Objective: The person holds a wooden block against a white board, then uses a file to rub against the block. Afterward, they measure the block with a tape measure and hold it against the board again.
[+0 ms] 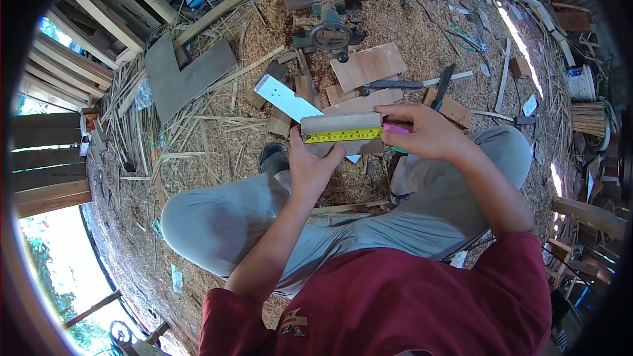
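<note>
A yellow tape measure blade lies stretched along a short wooden block in front of my body. My left hand grips the block's left end, thumb and fingers against the wood near the blade's end. At the right end, my right hand is closed around the tape measure's pink case, with its fingertips touching the block's corner. Much of the case is hidden by the fingers. Beneath the block, a white flat metal piece sticks out to the upper left.
Ahead stands a machine with a handwheel. Wooden boards, a dark-handled tool, a dark blade and a hammer lie on sawdust. A notched grey sheet rests left, planks beyond it.
</note>
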Demonstrator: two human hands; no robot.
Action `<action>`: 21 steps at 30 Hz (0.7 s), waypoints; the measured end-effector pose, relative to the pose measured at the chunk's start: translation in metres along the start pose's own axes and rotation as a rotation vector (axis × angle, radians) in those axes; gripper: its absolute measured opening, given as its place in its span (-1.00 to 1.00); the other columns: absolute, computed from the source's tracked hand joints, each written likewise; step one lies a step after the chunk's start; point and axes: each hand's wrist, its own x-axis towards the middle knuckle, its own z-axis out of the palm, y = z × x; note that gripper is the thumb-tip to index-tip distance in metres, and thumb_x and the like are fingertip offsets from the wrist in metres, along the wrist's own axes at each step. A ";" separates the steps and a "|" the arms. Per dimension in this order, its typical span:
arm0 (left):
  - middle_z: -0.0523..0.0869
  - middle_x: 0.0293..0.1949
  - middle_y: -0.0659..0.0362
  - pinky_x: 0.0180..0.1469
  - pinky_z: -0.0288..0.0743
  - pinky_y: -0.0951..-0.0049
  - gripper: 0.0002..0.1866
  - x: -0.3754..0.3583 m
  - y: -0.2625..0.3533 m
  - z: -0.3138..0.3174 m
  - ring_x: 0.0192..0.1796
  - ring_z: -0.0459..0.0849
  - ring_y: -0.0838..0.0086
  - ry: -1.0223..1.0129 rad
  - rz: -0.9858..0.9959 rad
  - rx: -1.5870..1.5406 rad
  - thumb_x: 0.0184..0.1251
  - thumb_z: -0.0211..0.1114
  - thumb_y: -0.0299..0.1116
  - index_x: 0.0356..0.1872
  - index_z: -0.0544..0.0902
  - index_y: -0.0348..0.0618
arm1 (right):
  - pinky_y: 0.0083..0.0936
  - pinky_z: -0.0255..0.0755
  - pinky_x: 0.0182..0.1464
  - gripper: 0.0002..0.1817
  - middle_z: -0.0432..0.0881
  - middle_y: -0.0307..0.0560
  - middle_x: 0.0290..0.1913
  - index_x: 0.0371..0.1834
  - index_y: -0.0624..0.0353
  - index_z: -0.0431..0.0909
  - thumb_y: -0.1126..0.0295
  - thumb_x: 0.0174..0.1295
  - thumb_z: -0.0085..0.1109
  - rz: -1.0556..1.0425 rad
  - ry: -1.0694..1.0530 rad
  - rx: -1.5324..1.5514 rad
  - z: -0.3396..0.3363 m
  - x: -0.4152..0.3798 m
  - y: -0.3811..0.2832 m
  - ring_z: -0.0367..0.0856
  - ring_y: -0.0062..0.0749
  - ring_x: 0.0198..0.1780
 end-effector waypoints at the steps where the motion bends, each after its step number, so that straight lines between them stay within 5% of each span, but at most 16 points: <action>1: 0.67 0.04 -0.06 0.18 0.59 0.33 -0.31 0.000 0.000 0.000 0.09 0.70 0.32 0.000 -0.006 -0.015 0.08 0.56 -0.44 0.20 0.37 -0.41 | -0.46 0.51 0.24 -0.37 0.73 0.08 0.17 0.39 0.33 0.53 0.27 0.27 0.36 -0.018 0.019 -0.009 0.001 0.001 0.002 0.70 -0.41 0.15; 14: 0.70 0.03 -0.11 0.17 0.61 0.32 -0.26 0.001 -0.004 0.000 0.09 0.73 0.28 0.002 0.023 0.045 0.05 0.60 -0.42 0.21 0.36 -0.45 | -0.48 0.46 0.32 -0.37 0.70 0.04 0.20 0.44 0.36 0.47 0.33 0.32 0.33 0.043 -0.017 -0.069 -0.001 0.000 -0.004 0.64 -0.46 0.22; 17: 0.66 0.09 -0.11 0.20 0.59 0.32 -0.19 0.001 0.001 0.000 0.13 0.70 0.29 -0.024 -0.008 0.053 0.06 0.59 -0.43 0.27 0.31 -0.47 | -0.46 0.60 -0.01 -0.31 0.78 0.09 0.05 0.40 0.27 0.54 0.15 0.24 0.35 0.023 0.044 -0.085 0.003 0.002 0.008 0.76 -0.41 -0.10; 21: 0.59 0.19 -0.12 0.27 0.55 0.33 -0.08 0.001 0.001 -0.001 0.20 0.65 0.29 -0.064 -0.057 0.019 0.08 0.59 -0.43 0.39 0.21 -0.52 | -0.47 0.55 0.10 -0.34 0.76 0.10 0.10 0.41 0.30 0.52 0.21 0.26 0.34 0.031 0.031 -0.077 0.003 0.002 0.007 0.72 -0.43 0.01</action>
